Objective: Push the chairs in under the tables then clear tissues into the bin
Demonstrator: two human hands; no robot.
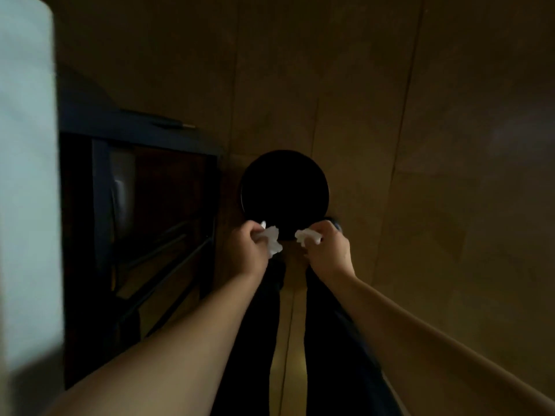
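Tissues: one wad point(272, 240) gripped by left hand point(246, 250), another point(307, 237) by right hand point(329, 249), fingers clamped, above the bin point(284, 190); dropping remains, chairs unseen.

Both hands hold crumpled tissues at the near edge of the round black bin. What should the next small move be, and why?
Probably reach both hands a little forward over the opening and let go. The left hand grips one tissue and the right hand grips another tissue, both only at the near rim of the bin, so dropping now might miss.
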